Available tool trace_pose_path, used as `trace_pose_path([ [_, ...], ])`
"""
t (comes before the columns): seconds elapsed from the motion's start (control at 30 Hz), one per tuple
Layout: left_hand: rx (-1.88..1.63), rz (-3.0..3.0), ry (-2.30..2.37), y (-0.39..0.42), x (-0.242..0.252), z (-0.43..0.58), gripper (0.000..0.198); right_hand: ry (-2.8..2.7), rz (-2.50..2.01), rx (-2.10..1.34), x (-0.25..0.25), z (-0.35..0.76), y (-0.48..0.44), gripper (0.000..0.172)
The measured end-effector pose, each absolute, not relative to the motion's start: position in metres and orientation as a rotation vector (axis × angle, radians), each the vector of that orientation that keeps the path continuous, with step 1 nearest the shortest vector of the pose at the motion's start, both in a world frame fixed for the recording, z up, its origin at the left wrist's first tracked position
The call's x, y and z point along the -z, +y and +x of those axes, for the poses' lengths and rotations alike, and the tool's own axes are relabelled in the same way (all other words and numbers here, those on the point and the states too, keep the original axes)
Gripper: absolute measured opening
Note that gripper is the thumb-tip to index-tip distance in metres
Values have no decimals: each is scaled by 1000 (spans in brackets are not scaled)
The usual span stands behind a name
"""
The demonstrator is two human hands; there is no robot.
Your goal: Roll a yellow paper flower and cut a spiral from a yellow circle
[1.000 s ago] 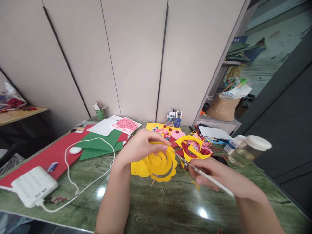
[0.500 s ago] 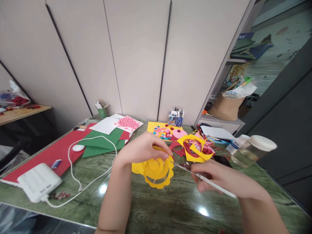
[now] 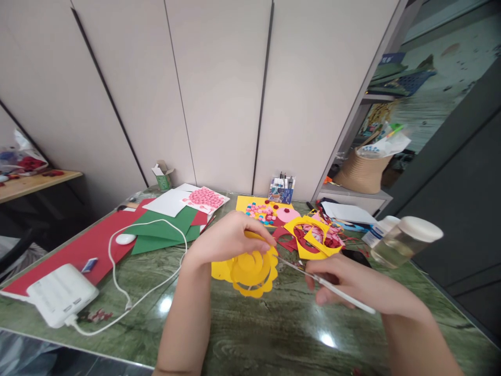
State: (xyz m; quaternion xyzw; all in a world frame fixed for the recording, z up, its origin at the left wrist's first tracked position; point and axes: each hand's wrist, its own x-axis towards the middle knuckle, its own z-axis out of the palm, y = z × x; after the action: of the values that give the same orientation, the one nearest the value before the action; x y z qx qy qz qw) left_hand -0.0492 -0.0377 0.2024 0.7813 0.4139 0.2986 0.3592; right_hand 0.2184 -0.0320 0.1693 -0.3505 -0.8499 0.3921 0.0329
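Observation:
My left hand [image 3: 235, 237] pinches the top edge of a yellow paper spiral [image 3: 252, 266] with a scalloped outer rim, held above the table. A gap shows between the spiral's inner part and its lower rim. Scissors [image 3: 344, 296] with pale handles are in my right hand [image 3: 332, 277], fingers curled round them; their tips point left and meet the spiral's right edge near my left fingertips. Another piece of yellow paper [image 3: 219, 270] lies just left of the spiral, partly hidden behind it.
Yellow and red paper offcuts [image 3: 313, 240] lie beyond my right hand, with a lidded jar [image 3: 407, 241] to their right. Green sheets [image 3: 164, 235], a red sheet [image 3: 62, 261], and a white power bank [image 3: 62, 295] with its cable are on the left.
The spiral has shifted slightly up and its lower rim sits closer to the inner part. My right hand and the scissors have moved a little left.

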Motion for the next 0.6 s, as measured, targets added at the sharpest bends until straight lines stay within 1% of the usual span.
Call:
trace_pose_path([
  [0.13,-933,1946,1149,-38,-205,-45,12,-2435,-1080,-1401,-167,219,-32,46],
  [0.3,-1086,1858,1121,-38,-205,-34,11,-2277,-913,-1518,-162,217,-31,48],
  [0.5,-1312,1784,1156,-36,-200,-17,11,-2164,-788,-1517,-165,212,-36,47],
  [0.6,-1380,1691,1174,-35,-198,-9,11,-2123,-772,-1484,-165,211,-37,51],
])
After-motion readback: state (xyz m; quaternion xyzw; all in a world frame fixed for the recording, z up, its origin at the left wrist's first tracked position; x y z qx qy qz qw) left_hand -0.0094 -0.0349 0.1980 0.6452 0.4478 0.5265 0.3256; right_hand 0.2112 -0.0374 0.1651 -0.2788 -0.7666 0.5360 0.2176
